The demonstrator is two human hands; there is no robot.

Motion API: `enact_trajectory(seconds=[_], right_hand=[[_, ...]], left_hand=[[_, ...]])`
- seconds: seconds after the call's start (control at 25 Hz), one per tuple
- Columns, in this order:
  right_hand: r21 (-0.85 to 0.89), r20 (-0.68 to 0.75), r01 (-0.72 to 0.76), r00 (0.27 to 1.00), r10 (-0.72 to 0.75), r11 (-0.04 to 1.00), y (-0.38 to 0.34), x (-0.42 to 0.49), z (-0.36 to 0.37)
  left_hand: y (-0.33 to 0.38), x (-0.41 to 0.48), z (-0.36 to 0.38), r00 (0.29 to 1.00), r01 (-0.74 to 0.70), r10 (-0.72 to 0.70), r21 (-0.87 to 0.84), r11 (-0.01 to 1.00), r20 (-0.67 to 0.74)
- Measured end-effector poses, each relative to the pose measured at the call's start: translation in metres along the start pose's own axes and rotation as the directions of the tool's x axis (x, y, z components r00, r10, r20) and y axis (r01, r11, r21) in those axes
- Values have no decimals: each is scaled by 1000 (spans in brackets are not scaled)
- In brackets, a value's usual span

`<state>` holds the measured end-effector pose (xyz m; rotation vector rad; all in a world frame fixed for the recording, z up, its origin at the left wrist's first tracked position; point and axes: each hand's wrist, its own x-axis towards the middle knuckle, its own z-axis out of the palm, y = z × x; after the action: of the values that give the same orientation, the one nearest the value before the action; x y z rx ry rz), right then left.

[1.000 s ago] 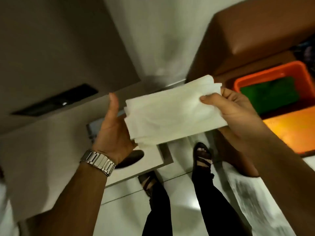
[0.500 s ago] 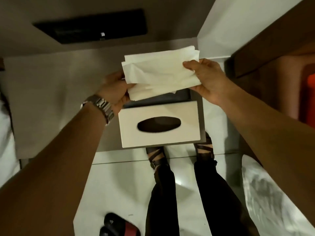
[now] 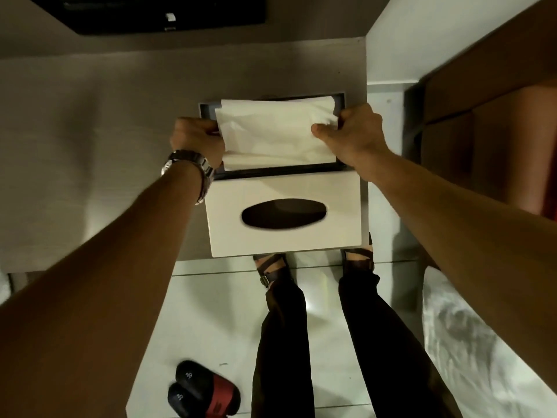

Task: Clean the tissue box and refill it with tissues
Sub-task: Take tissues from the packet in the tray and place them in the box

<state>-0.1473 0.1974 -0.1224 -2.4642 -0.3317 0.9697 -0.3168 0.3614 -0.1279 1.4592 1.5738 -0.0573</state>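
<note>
Head camera is looking straight down over a grey wood-grain tabletop [image 3: 90,140], where a dark, open-topped rectangular tissue box base [image 3: 208,108] is sitting near the table's right edge, its long axis running left to right. A white, folded stack of paper tissues [image 3: 277,137] is lying in the mouth of that base, its long axis matching the box, its far right corner crumpled upward. Whether the stack is fully seated on the bottom cannot be told.

The left hand [image 3: 197,140], with a metal-link wristwatch [image 3: 193,168] on its wrist, is gripping the stack's left end, fingers curled over the edge. The right hand [image 3: 352,135] is pinching the right end, thumb on top of the tissues and pointing left.

Just in front of the base, touching its near side, a white rectangular lid [image 3: 283,215] is lying flat with its dark oval slot facing up, also lengthwise left to right, its near edge overhanging the table edge slightly.

Below, the person's black-trousered legs and strapped sandals are standing on a pale tiled floor [image 3: 211,312], and a pair of black-and-red slides [image 3: 205,390] is resting on it to the left.
</note>
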Motion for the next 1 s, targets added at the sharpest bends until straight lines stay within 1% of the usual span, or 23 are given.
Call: enact_trajectory(seconds=[0.08,0.2,0.32,0.44,0.6,0.68,0.76,0.88,0.96,1.0], right_hand=[[-78,-30,11,999,-13,997,0,-1,2],[-211,-73,15,997,-31,977,-2,-1,5],[-243,-74,34,996,-54,969,-3,1,6],[-194,-54,46,997,-57,980,-2,2,0],[-183,-79,53,995,-68,982,-1,-4,-12],[-127,-117,68,990,-83,990,2,-12,-17],[-7,-151,90,984,-90,996,11,-25,-20],[123,-123,123,987,-108,985,33,-52,-15],[195,-95,89,993,-72,977,52,-73,-7],[237,-89,53,995,-33,970,62,-83,-2]], left_hand=[[2,-1,-1,997,-16,20,57,998,-69],[2,-3,4,993,-8,21,113,994,-113],[3,-3,7,990,15,3,123,992,-144],[0,-4,2,992,28,-20,63,998,-123],[-4,-10,-12,996,61,-67,-92,994,-66],[-9,-15,-19,995,76,-83,-142,987,-47],[-19,-21,-24,994,69,-79,-120,990,-77],[-40,-42,-24,984,-28,23,-22,999,-177],[-54,-61,-21,972,-96,90,-20,995,-218],[-62,-71,-17,971,-122,114,-23,992,-211]])
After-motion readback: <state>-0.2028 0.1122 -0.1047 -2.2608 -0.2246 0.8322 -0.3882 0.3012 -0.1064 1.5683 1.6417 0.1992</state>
